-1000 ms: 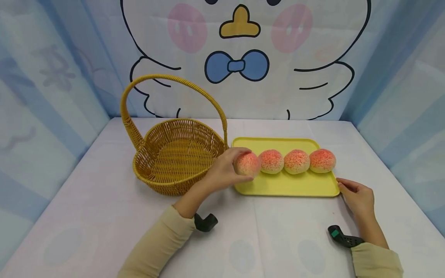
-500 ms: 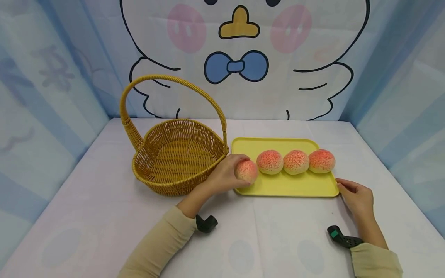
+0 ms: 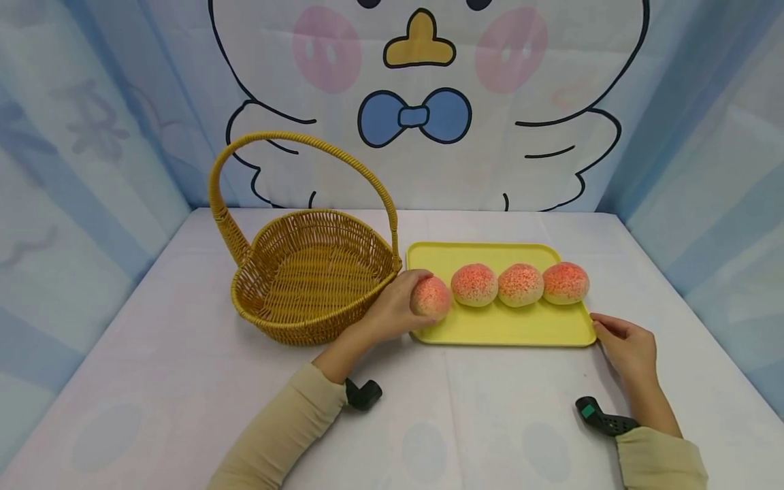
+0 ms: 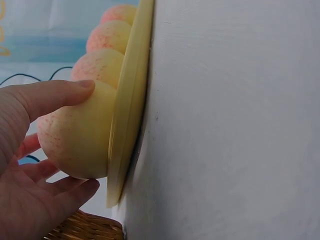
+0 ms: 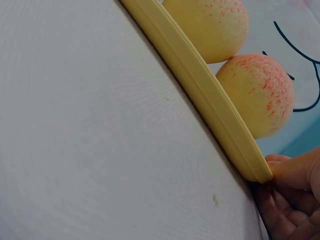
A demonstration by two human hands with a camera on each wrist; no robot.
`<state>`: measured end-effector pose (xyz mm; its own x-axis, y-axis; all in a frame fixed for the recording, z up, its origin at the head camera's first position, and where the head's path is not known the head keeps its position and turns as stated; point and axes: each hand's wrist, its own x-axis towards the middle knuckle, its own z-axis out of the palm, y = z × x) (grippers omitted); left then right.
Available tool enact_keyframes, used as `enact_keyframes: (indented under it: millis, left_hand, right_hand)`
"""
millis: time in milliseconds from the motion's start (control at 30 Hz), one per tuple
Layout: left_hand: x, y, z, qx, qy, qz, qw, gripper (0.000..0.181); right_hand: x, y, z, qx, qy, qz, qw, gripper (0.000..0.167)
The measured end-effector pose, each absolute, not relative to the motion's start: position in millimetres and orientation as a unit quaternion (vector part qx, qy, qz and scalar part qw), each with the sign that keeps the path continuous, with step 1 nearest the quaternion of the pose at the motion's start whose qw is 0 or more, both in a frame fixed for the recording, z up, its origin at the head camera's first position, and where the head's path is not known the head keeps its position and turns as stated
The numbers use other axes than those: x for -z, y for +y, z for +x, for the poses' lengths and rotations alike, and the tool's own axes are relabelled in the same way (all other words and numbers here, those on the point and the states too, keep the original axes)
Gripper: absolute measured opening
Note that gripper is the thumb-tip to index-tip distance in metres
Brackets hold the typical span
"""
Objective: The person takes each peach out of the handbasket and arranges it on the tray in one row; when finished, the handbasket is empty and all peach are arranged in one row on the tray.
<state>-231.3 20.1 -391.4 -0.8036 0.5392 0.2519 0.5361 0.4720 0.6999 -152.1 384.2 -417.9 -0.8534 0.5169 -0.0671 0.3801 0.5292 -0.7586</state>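
Note:
In the head view my left hand (image 3: pixel 390 312) curls its fingers and thumb round a pink-and-cream peach (image 3: pixel 431 298) at the left end of the yellow tray (image 3: pixel 502 332). The left wrist view shows that peach (image 4: pixel 75 135) low against the tray, thumb on one side and fingers on the other. Three more peaches (image 3: pixel 520 285) stand in a row to its right, touching or nearly touching each other. At the tray's near right corner my right hand (image 3: pixel 629 348) pinches the rim, which the right wrist view shows close up with the tray edge (image 5: pixel 215 110).
A wicker basket (image 3: pixel 306 322) with a tall arched handle (image 3: pixel 318 141) stands left of the tray, close behind my left hand. The white-covered table (image 3: pixel 490 422) carries everything. Curtains with a cartoon print (image 3: pixel 416 170) close off the back and sides.
My left hand has drawn its peach slightly left and nearer to me, leaving a small gap beside the row early on. My right hand stays on the tray corner.

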Motion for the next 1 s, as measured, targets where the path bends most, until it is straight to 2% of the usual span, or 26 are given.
enact_keyframes:
  millis: [367, 1000]
  left_hand:
    - [396, 21, -238, -0.421, 0.854, 0.306, -0.006, 0.072]
    - [383, 35, -240, -0.407, 0.878, 0.246, 0.052, 0.073]
  right_hand:
    - [415, 381, -152, -0.410, -0.871, -0.258, 0.087, 0.042]
    - [416, 382, -152, -0.413, -0.869, -0.259, 0.085, 0.043]
